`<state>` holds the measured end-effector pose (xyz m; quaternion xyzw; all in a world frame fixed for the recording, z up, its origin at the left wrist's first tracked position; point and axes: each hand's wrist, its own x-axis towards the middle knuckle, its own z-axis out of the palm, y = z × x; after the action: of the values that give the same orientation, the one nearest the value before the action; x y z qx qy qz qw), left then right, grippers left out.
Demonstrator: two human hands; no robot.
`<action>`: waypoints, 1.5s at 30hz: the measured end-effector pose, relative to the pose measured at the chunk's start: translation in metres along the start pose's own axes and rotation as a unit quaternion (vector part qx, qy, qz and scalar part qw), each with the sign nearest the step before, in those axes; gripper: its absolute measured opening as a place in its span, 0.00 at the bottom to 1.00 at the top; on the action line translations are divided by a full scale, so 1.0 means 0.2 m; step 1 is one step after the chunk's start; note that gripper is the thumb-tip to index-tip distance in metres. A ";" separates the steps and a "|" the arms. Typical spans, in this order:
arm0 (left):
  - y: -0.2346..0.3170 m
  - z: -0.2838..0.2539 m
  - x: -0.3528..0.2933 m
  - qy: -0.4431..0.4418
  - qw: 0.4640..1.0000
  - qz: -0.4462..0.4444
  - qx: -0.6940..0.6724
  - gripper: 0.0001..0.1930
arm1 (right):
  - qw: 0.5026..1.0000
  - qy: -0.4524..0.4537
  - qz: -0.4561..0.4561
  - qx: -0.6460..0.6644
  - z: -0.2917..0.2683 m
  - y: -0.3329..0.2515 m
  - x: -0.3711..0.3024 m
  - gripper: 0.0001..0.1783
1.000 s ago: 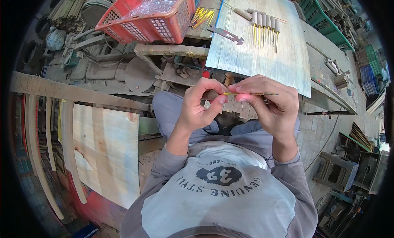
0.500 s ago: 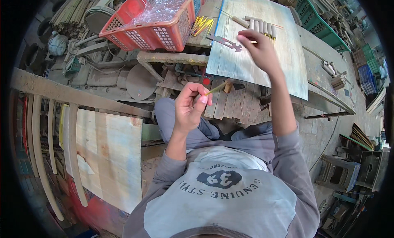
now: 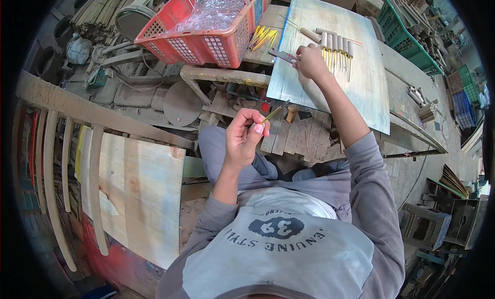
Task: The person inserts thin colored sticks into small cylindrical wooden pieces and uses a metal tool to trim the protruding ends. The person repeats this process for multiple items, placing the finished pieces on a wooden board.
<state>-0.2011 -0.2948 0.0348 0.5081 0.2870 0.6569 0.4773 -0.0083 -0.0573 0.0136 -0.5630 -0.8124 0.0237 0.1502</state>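
Observation:
Above my lap, my left hand (image 3: 242, 141) pinches a thin yellowish stick (image 3: 275, 112) with a dark upper end, between thumb and fingers. On the pale wooden board (image 3: 301, 87), my right hand (image 3: 313, 64) closes over one end of a flat notched metal tool (image 3: 281, 56); its fingertips are partly hidden. Just beyond that hand lies a row of several grey-brown cylinders (image 3: 337, 43) with thin yellow sticks pointing toward me. A further cylinder (image 3: 310, 35) with a thin rod lies slanted at the row's left.
A red plastic crate (image 3: 225, 47) filled with clear wrap stands left of the board, beside a bundle of yellow sticks (image 3: 264, 37). More cylinders (image 3: 416, 97) lie on the bench to the right. A wooden rail (image 3: 103, 110) runs along my left; a green crate (image 3: 407, 43) is at far right.
My right hand has come down and left from over the cylinders onto the metal tool's end. My left hand still holds the stick, now tilted more upright. The view has shifted slightly.

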 end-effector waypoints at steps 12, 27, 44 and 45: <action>-0.04 -0.01 0.02 -0.004 0.998 -0.014 0.054 0.05 | 0.968 -0.018 0.020 0.249 -0.15 0.03 -0.12 0.10; -0.15 0.31 0.17 -0.201 0.945 -0.041 0.255 0.04 | 0.735 0.354 0.197 0.543 -0.65 0.10 -1.27 0.13; -0.24 0.47 0.09 -0.228 0.963 -0.030 0.140 0.04 | 0.724 0.448 0.149 0.503 -0.74 0.12 -1.43 0.18; -0.24 0.47 0.09 -0.230 0.964 -0.031 0.132 0.04 | 0.602 0.490 0.145 0.613 -0.78 0.15 -1.43 0.17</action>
<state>-0.0963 -0.2695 0.0310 0.6949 0.2696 0.4633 0.4794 0.1539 -0.3295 0.0948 -0.3767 -0.3192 0.2584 0.8303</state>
